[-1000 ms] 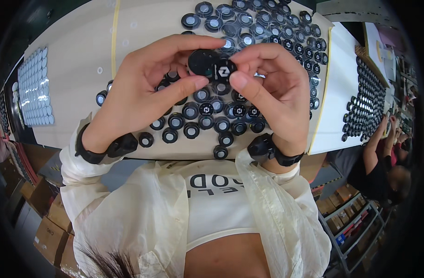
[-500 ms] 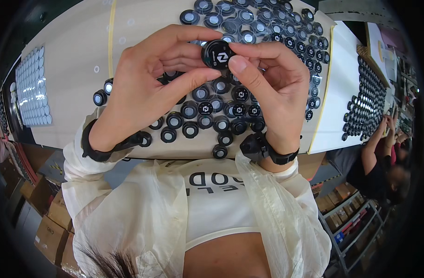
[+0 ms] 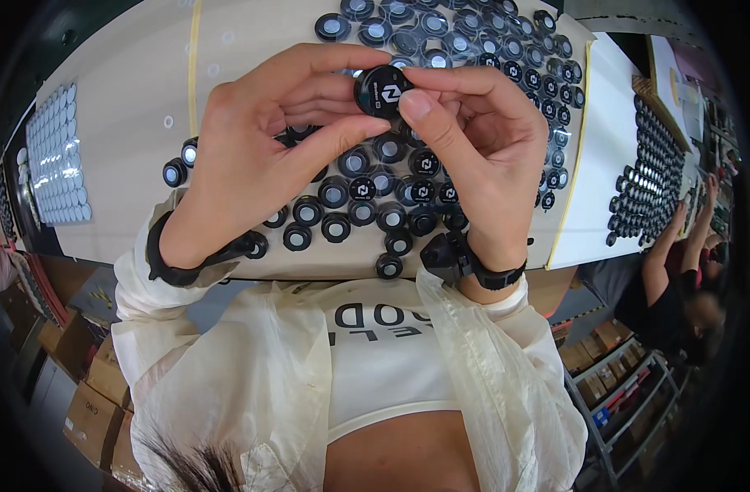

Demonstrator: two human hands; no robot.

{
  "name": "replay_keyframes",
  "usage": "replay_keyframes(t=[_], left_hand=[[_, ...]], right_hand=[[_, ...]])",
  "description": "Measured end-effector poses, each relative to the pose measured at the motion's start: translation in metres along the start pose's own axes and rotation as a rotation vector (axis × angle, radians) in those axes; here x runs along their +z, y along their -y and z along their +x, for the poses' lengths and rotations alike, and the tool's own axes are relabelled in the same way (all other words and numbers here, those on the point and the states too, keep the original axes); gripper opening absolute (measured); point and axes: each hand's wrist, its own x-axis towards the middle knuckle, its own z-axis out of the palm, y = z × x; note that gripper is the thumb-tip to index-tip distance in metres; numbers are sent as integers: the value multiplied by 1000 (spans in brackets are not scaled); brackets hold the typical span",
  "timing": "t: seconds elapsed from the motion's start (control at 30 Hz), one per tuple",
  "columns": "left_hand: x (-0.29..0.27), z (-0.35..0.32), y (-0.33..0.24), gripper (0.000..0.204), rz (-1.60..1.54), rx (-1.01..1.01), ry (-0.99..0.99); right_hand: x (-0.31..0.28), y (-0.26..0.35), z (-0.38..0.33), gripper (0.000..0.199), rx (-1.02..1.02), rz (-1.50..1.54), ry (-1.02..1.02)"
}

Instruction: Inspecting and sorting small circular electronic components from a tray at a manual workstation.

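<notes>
Above the table, I hold a round black cap (image 3: 375,95) with a white emblem on its face. My left hand (image 3: 264,135) grips its left side between thumb and forefinger, the other fingers curled behind. The thumb and forefinger of my right hand (image 3: 494,135) press together at its right edge; whether a thin film or sticker lies between them I cannot make out. Beneath and around my hands, many similar black caps (image 3: 334,192) rest on the beige table (image 3: 137,164). Some show the white emblem, others a pale grey round centre.
At the far left lies a sheet of round whitish stickers (image 3: 59,156). Yellow tape (image 3: 582,139) borders a white surface on the right, which carries more rows of black caps (image 3: 649,184). Another person's arms (image 3: 678,238) reach in there. Cardboard boxes (image 3: 92,418) stand below left.
The cap has tilted slightly and shifted a little up and left. My right thumb has slid slightly left and up at its edge. The other person's arms at the right have moved apart.
</notes>
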Motion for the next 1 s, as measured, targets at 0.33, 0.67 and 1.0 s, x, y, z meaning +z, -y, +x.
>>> replay_keyframes(t=[0.33, 0.67, 1.0], left_hand=[[-1, 2, 6, 40, 221, 57, -13], [-41, 89, 20, 34, 308, 223, 36], [-107, 188, 54, 34, 1186, 220, -45]], right_hand=[[1, -9, 1, 16, -110, -191, -31], [12, -23, 2, 56, -254, -227, 77], [-15, 2, 1, 41, 38, -372, 137]])
